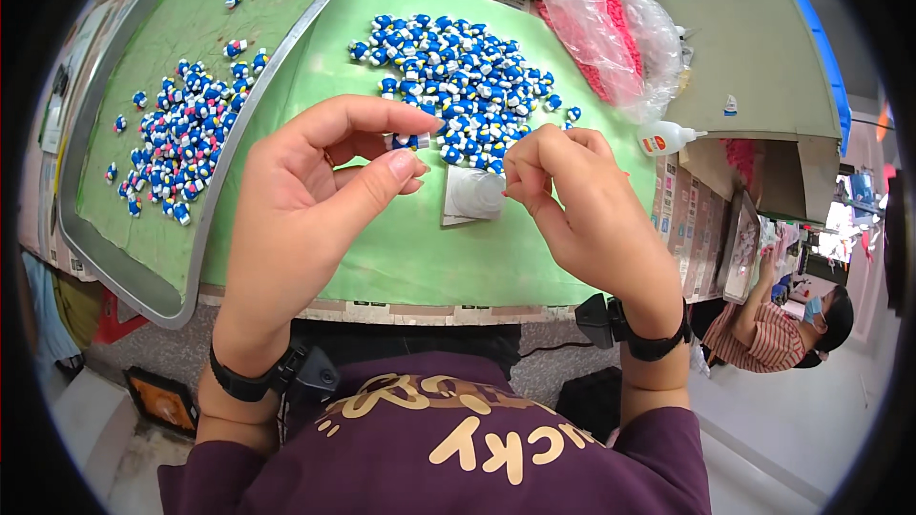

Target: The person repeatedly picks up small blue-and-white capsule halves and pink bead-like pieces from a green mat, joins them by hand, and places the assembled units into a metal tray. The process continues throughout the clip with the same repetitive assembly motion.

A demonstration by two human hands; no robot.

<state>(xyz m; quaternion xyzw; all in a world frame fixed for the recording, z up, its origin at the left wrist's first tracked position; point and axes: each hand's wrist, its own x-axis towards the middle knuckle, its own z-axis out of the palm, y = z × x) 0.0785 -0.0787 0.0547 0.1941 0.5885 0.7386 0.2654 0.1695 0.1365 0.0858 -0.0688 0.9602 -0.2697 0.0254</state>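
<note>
Between the thumb and fingertips of my left hand (334,162) is a small blue-and-white figurine piece (408,142). My right hand (582,191) is closed in a pinch, its fingertips beside a small round translucent dish (475,193) that sits on a pale square block. Whatever those fingers hold, if anything, is too small or hidden to make out. Just beyond both hands, a heap of blue-and-white figurine pieces (458,76) with yellow bits spreads over the green work surface (401,267).
On the left, a metal tray (196,267) holds figurine pieces (186,138) with pink bits. A white squeeze bottle (668,138) lies at the right, below a clear plastic bag (611,29) with pink material. A grey-green box (754,48) stands beyond. Another person (773,329) sits far right.
</note>
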